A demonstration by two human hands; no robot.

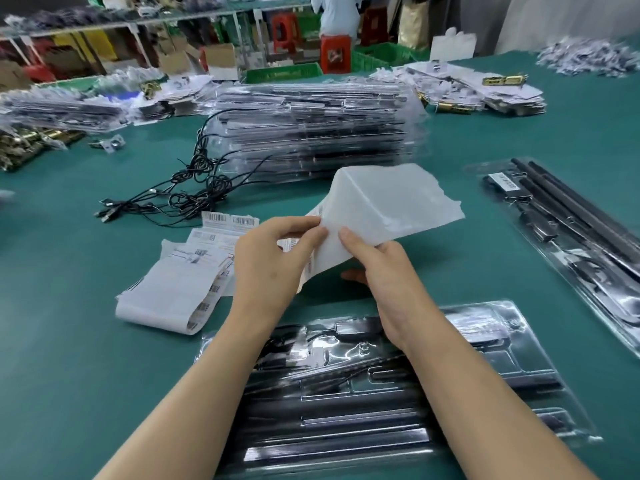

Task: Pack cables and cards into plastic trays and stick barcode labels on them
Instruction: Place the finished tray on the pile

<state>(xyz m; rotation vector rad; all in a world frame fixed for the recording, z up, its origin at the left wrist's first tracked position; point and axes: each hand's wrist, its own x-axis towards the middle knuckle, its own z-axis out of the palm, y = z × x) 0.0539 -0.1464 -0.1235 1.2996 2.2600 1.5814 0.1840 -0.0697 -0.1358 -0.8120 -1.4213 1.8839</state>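
Tray (502, 344) with cable (341, 382), perhaps cards (311, 355), label sheet (388, 202)

Single head-worn wide-angle view, facing forward and down over the green table (69, 358). Near: tray (533, 344) at 6 o'clock; left hand (266, 261) and right hand (388, 275) with label sheet (388, 202) at centre. Far: shelving (145, 20) at 11 o'clock.
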